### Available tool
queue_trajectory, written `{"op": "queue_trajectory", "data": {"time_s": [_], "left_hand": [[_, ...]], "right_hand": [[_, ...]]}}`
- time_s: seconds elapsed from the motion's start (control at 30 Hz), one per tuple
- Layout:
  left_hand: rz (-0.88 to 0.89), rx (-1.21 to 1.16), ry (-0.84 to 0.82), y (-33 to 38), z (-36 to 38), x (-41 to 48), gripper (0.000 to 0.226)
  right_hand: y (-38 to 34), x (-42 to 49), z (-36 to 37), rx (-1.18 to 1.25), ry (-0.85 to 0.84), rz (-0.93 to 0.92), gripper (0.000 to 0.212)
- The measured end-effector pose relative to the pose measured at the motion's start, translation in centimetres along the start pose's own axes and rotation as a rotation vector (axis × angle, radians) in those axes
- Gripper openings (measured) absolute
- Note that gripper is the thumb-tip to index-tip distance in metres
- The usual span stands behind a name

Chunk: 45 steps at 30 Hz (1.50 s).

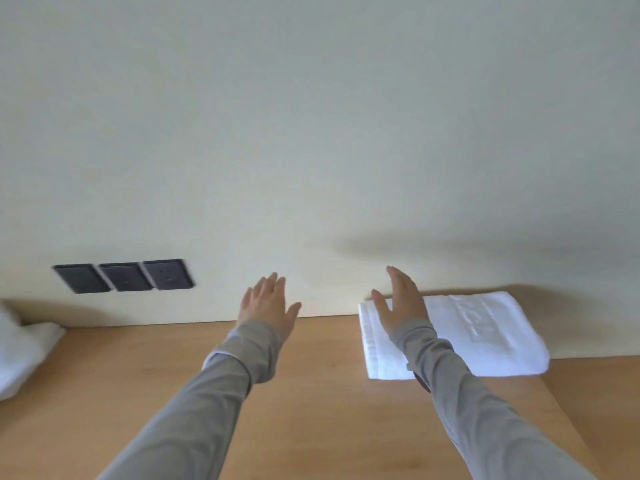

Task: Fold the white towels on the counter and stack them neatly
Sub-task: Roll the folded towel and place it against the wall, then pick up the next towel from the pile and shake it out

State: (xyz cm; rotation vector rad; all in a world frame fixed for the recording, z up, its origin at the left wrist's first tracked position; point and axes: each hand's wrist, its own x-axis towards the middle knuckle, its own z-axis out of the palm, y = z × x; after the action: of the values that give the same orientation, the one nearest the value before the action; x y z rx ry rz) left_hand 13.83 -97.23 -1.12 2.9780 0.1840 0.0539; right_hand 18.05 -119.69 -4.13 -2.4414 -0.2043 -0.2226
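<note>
One towel (485,337) is lying folded back right on the counter (311,393), likely starting the stack; a heap (24,351) is waiting far left. I am hovering left hand (270,306) and right hand (401,303), fingers straight, both empty, free to fetch it.

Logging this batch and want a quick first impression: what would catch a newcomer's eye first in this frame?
Two grey-sleeved arms reach forward mid-frame, left hand and right hand both open, fingers straight. Just past the right hand a folded white towel lies on the wooden counter against the wall; a rumpled white towel sits at the far left edge. Three dark wall sockets line the pale wall at left.
</note>
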Motion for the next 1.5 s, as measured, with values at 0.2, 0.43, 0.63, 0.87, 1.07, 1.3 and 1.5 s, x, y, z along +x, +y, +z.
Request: {"op": "queue_trajectory", "data": {"time_s": [0.2,0.43,0.63,0.87,1.07,1.3,1.5], "left_hand": [[-0.205,0.086,0.116,-14.9,-6.6,-8.0,0.064],[-0.473,0.086,0.257,-32.8,-13.9,-21.8,0.063],[-0.706,0.079,0.380,-44.5,-17.7,-33.5,0.061],[-0.862,0.012,0.445,-52.6,-18.3,-40.6,0.061],[-0.939,0.015,0.423,-60.0,-17.1,-42.2,0.061],[-0.964,-0.032,0.427,-69.8,-17.1,-38.0,0.058],[-0.989,-0.157,0.360,-76.2,-14.3,-34.1,0.057]], "right_hand": [[-15.6,-3.1,5.3,0.028,-0.084,-0.240,0.058],[-35.5,-10.5,12.5,0.049,-0.140,-0.520,0.059],[-48.2,-17.0,18.2,0.063,-0.208,-0.679,0.059],[-57.0,-19.7,23.6,0.031,-0.279,-0.783,0.060],[-62.3,-18.5,30.1,0.030,-0.334,-0.776,0.059],[-66.0,-14.2,39.8,0.101,-0.432,-0.640,0.058],[-64.3,-11.1,47.1,0.094,-0.565,-0.397,0.059]]}}
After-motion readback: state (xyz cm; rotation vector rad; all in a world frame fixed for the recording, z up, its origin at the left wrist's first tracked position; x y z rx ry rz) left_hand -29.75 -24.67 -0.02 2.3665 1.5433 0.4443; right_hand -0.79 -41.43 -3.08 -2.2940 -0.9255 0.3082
